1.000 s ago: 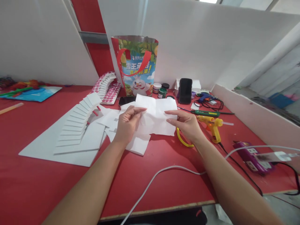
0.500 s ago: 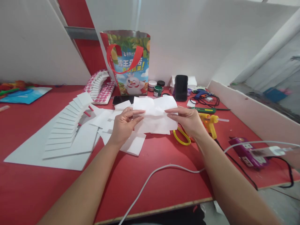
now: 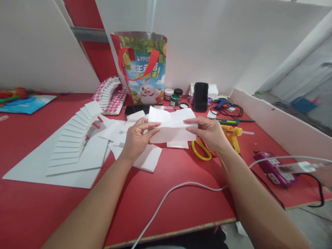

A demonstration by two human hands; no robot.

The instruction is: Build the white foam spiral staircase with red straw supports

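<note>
A creased sheet of white paper (image 3: 172, 133) is stretched between my two hands above the red table. My left hand (image 3: 137, 138) pinches its left edge between thumb and fingers. On the opposite edge, my right hand (image 3: 210, 133) has the same kind of pinch. The sheet bends along a crease running across it between the fingertips. Below and to the left lie loose white paper pieces (image 3: 149, 159), partly covered by my left hand. Yellow-handled scissors (image 3: 201, 151) rest just under my right hand, their blades hidden.
A curved stepped model of white board (image 3: 70, 138) stands on a white board (image 3: 28, 169) at left. Behind are a printed bag (image 3: 146, 69), paint jars (image 3: 174, 100) and a black phone (image 3: 201, 97). To the right lie a yellow glue gun (image 3: 233, 136), a purple box (image 3: 275, 169) and a white cable (image 3: 181, 185).
The paper has bent further along its crosswise crease, and its lower part now looks shorter. Both hands keep their pinch and have barely shifted.
</note>
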